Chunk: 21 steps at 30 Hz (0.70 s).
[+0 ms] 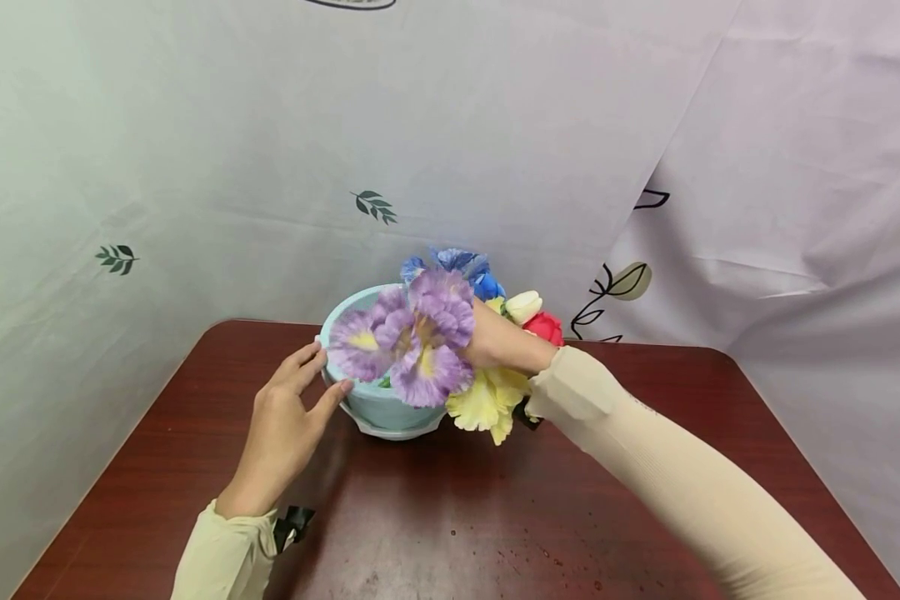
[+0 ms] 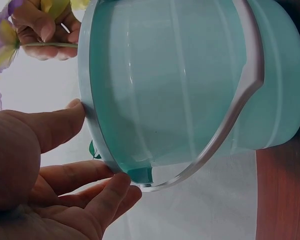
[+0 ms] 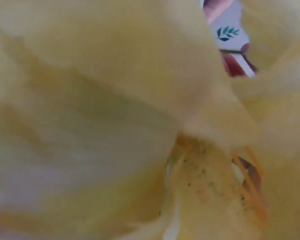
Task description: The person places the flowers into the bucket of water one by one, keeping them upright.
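A pale blue bucket (image 1: 393, 411) stands upright on the table, its white handle (image 2: 253, 75) hanging down along its side. My left hand (image 1: 281, 425) is at the bucket's left rim, thumb and fingertips touching it with the fingers fairly straight. Over the bucket's mouth, my right hand (image 1: 498, 340) pinches the thin green stem of a purple iris (image 1: 431, 333); the left wrist view shows this grip (image 2: 40, 30). The iris bloom hides part of the opening. A yellow flower (image 1: 487, 400) hangs below the right wrist, and its petals (image 3: 90, 125) fill the right wrist view.
Behind the right hand are blue flowers (image 1: 461, 265), a white tulip-like bud (image 1: 523, 307) and a red flower (image 1: 544, 327); how they are held up is hidden. The dark red table (image 1: 495, 517) has small wet-looking specks. A pale patterned cloth (image 1: 270, 150) hangs behind.
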Motion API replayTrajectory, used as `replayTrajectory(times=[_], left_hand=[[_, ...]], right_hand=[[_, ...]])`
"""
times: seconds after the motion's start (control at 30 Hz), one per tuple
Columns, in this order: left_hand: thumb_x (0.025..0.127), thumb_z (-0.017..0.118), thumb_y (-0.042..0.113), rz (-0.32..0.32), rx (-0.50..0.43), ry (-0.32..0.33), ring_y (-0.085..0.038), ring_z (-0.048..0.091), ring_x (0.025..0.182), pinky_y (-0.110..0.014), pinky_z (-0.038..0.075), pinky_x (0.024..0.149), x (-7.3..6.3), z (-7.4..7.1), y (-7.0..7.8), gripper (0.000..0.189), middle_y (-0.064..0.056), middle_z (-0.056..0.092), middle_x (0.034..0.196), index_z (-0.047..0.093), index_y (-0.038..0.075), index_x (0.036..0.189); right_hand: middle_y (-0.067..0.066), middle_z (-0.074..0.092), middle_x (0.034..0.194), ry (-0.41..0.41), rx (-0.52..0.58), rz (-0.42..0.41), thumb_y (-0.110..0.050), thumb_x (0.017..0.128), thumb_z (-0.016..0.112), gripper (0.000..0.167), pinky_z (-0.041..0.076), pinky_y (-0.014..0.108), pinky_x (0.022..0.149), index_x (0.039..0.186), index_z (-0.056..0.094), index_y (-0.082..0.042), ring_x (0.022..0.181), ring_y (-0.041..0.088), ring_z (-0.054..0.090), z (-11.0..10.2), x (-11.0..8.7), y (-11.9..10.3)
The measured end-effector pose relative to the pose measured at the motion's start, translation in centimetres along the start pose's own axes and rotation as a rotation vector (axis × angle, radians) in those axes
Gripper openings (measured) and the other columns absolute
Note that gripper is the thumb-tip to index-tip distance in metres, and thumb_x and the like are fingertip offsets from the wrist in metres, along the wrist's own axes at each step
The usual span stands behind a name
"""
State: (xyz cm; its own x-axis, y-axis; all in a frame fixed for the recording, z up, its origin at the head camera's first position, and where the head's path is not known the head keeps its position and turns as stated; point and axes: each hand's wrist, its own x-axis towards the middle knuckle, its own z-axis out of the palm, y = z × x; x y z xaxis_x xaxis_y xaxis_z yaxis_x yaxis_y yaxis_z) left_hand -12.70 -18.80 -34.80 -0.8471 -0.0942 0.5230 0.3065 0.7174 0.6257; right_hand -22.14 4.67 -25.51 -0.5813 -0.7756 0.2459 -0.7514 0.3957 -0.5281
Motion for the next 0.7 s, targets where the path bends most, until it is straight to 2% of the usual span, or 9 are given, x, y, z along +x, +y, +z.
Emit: replayTrajectory(times=[0.1,0.13,0.2,0.27,0.5,0.7], left_hand=[[0.080,0.076,0.002,0.003,0.002,0.004,-0.038,0.052,0.122,-0.052,0.043,0.097,0.01,-0.04,0.05,0.049,-0.021,0.054,0.133,0.058,-0.012,0.124],[0.080,0.076,0.002,0.006,0.002,0.006,-0.038,0.052,0.121,-0.053,0.044,0.097,0.01,-0.05,0.07,0.049,-0.021,0.055,0.133,0.058,-0.013,0.124],[0.081,0.077,0.004,0.011,-0.003,0.008,-0.038,0.053,0.121,-0.053,0.044,0.097,0.02,-0.05,0.11,0.050,-0.021,0.055,0.133,0.058,-0.013,0.123],[0.081,0.077,0.007,0.015,-0.007,0.007,-0.039,0.052,0.121,-0.054,0.043,0.097,0.03,-0.05,0.15,0.051,-0.022,0.054,0.133,0.058,-0.014,0.123],[0.081,0.077,0.007,0.008,-0.006,0.006,-0.040,0.052,0.121,-0.055,0.043,0.097,0.15,-0.03,0.24,0.051,-0.022,0.054,0.134,0.058,-0.013,0.124],[0.081,0.077,0.006,0.003,0.001,0.002,-0.040,0.052,0.121,-0.055,0.043,0.097,0.18,-0.01,0.24,0.051,-0.022,0.054,0.133,0.058,-0.014,0.123]], right_hand=[[0.006,0.071,0.099,-0.050,0.137,0.056,-0.005,0.088,0.065,0.016,0.053,0.028,0.085,0.103,0.073,-0.003,0.094,0.015,0.065,0.06,0.37,-0.08],[0.002,0.073,0.091,-0.069,0.167,0.079,-0.005,0.088,0.068,0.012,0.054,0.026,0.078,0.097,0.075,-0.005,0.085,0.012,0.066,0.09,0.48,-0.09],[-0.002,0.073,0.083,-0.109,0.172,0.120,-0.006,0.085,0.072,0.009,0.055,0.023,0.070,0.091,0.078,-0.009,0.075,0.007,0.066,0.11,0.67,-0.21],[-0.004,0.074,0.087,-0.129,0.165,0.152,-0.004,0.085,0.073,0.013,0.054,0.021,0.070,0.095,0.078,-0.010,0.077,0.004,0.066,0.14,0.77,-0.33],[-0.006,0.073,0.088,-0.107,0.131,0.150,-0.007,0.086,0.073,0.012,0.053,0.022,0.065,0.094,0.078,-0.013,0.074,0.006,0.065,-0.01,0.79,-0.57],[-0.006,0.073,0.091,-0.040,0.152,0.189,-0.011,0.088,0.071,0.010,0.054,0.023,0.074,0.094,0.078,-0.014,0.083,0.005,0.066,-0.28,0.71,-0.75]])
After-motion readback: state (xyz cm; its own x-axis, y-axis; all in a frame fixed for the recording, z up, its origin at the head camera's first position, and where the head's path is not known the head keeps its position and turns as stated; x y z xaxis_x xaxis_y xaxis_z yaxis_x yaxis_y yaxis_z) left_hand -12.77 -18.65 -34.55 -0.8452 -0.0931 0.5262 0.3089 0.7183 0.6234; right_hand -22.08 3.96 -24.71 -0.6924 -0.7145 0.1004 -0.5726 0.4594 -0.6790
